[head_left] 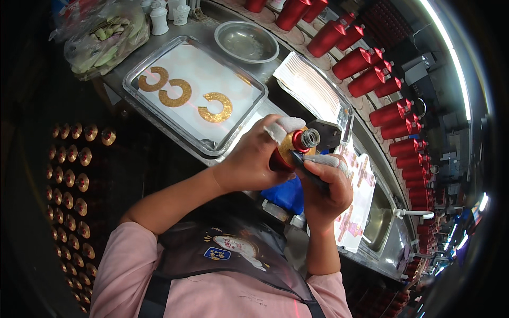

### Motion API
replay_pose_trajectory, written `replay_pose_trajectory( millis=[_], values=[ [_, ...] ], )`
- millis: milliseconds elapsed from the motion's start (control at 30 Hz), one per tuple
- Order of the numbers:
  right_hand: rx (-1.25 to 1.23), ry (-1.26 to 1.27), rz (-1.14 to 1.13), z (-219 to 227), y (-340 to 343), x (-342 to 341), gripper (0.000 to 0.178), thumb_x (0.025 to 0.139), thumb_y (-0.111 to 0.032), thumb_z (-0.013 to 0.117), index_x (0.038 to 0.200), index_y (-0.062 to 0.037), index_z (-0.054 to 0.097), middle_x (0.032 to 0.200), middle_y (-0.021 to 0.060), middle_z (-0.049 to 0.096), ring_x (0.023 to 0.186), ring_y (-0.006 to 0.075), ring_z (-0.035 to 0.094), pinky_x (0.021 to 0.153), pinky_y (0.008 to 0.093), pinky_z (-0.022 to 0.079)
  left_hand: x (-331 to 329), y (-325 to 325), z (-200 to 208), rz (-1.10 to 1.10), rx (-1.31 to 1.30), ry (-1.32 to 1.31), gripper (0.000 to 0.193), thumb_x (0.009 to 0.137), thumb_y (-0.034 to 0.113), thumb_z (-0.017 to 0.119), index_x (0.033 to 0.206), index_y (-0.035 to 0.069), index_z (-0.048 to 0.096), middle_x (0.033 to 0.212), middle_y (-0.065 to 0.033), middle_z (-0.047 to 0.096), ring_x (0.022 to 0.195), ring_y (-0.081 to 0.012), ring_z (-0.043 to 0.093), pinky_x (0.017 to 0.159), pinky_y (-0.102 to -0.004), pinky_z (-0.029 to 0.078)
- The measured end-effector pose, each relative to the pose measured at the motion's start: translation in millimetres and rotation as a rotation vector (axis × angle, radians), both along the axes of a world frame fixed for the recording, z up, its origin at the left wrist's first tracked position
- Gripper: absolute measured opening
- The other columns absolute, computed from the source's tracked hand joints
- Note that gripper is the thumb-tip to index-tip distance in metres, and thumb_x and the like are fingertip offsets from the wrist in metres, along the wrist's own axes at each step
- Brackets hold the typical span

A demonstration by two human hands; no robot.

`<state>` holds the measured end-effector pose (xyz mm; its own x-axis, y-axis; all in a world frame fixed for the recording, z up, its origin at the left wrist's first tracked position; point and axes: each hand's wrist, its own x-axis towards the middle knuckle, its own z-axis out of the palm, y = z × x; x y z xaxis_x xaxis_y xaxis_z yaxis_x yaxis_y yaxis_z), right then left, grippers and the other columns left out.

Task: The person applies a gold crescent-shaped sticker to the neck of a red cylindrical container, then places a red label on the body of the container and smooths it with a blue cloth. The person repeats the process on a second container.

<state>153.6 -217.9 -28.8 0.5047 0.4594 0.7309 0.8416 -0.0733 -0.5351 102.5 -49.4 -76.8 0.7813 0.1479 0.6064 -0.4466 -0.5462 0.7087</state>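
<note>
My left hand [253, 156] wraps round a red glass bottle [281, 160], which tilts with its open threaded mouth toward the upper right. A gold ring-shaped piece [287, 144] lies round the bottle's shoulder, below the neck. My right hand [331, 183] grips a dark, flat-tipped hand tool [313, 170], whose tip touches or nearly touches the gold piece. White coverings wrap some fingers of both hands. To the left, three gold C-shaped pieces [215, 107] lie on a white sheet in a metal tray [233, 139].
A metal bowl [246, 42] stands beyond the tray, near a stack of striped sheets [309, 87]. Red bottles [367, 79] line a curved conveyor at the right. A sink [379, 220] and printed sheets [356, 204] lie right of me. Gold-topped bottles [83, 183] stand in rows at left.
</note>
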Motion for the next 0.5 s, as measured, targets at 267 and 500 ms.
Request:
replay_pose_trajectory(
  millis=[267,500],
  values=[
    [0.022,0.044,-0.047,-5,2,-2,0.032,0.070,0.009,0.085,0.096,-0.0066,0.075,0.089,0.0111,0.073,0.081,0.0259,0.069,0.070,0.0328,0.053,6,-3,2,-0.104,-0.192,0.061,0.083,0.070,0.024,0.091,0.138,0.007,0.048,0.133,-0.0190,0.052,0.122,-0.0375,0.055,0.103,-0.0451,0.046],
    [0.033,0.037,-0.020,-6,3,-3,0.031,0.071,0.008,0.085,0.097,-0.0064,0.075,0.088,0.0118,0.072,0.080,0.0267,0.069,0.070,0.0327,0.053,3,-7,6,0.130,-0.071,-0.068,0.082,0.068,0.026,0.092,0.136,0.009,0.050,0.134,-0.0173,0.051,0.122,-0.0399,0.054,0.101,-0.0462,0.047]
  ],
)
